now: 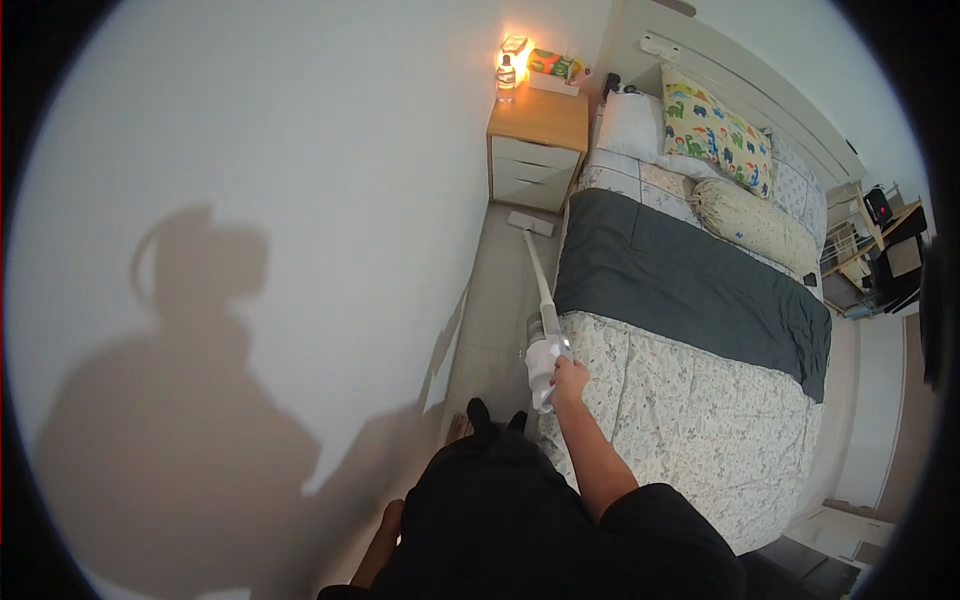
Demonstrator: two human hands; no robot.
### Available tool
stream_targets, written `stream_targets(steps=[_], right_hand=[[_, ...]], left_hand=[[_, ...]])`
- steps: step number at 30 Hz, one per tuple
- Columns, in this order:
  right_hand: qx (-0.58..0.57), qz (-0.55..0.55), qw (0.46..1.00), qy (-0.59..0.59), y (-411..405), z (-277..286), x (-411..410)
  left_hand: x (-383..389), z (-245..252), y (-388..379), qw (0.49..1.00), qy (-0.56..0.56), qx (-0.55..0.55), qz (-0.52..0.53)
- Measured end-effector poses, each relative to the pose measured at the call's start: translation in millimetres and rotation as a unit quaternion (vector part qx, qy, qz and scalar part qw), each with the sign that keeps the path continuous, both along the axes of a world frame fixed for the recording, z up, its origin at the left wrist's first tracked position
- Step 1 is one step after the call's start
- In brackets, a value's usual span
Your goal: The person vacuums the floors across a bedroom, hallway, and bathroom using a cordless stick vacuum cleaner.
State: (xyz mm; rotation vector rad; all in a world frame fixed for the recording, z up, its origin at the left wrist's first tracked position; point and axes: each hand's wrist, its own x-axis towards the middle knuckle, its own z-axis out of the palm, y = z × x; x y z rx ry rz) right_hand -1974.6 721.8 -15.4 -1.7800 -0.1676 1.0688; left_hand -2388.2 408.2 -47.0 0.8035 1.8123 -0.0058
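Note:
My right hand (570, 378) grips the handle of a white cordless stick vacuum cleaner (543, 361). Its pale tube slants forward and down to a flat floor head (531, 223), which rests on the grey tiled floor (491, 300) just in front of a bedside cabinet (540, 120). The vacuum's body is beside the bed's near left edge. My left hand (391, 517) hangs low at my side by the wall, partly hidden by my dark clothing; its fingers cannot be made out.
A bed (675, 420) with a floral cover and a dark grey blanket (690, 277) flanks the narrow floor strip on the right. The white wall (337, 150) bounds it on the left. A lit lamp (514, 46) and a bottle (506, 79) stand on the cabinet.

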Motion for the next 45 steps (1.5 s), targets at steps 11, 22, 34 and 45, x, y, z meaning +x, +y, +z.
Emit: stream_targets(steps=[11,22,34,45], right_hand=[[-0.008,0.043,0.997,0.070,5,-23,23],[-0.103,0.127,0.985,0.044,-109,50,39],[-0.110,0.154,0.982,-0.016,-203,51,22],[-0.009,0.096,0.995,0.007,-190,4,4]], left_hand=[[34,1,101,0.993,0.059,-0.023,-0.097],[100,-16,159,0.979,0.009,0.018,-0.202],[72,0,149,0.956,0.073,0.006,-0.285],[76,51,95,0.941,0.100,0.124,-0.299]])
